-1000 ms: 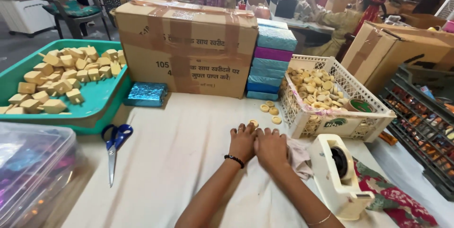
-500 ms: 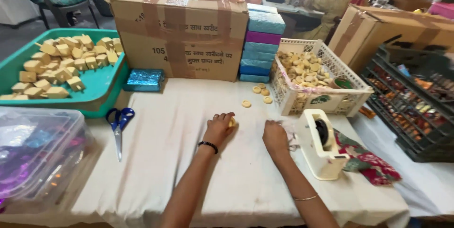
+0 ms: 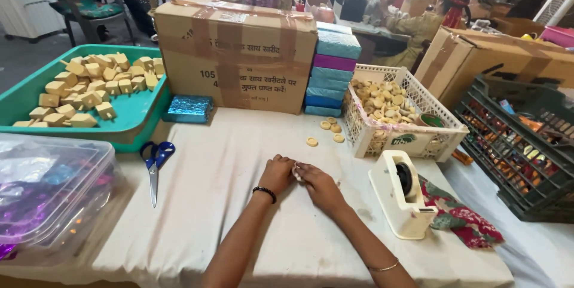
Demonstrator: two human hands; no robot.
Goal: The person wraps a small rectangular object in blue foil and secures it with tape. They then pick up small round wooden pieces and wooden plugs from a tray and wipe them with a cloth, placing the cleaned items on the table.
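Small pale piece [image 3: 295,171] mostly hidden between left hand [image 3: 277,173]; right hand [image 3: 317,181].

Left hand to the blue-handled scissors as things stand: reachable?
Probably yes. The left hand rests on the white cloth against the right hand; the scissors lie flat to its left, with only bare cloth between. The hands seem to pinch something small, so it may need freeing first.
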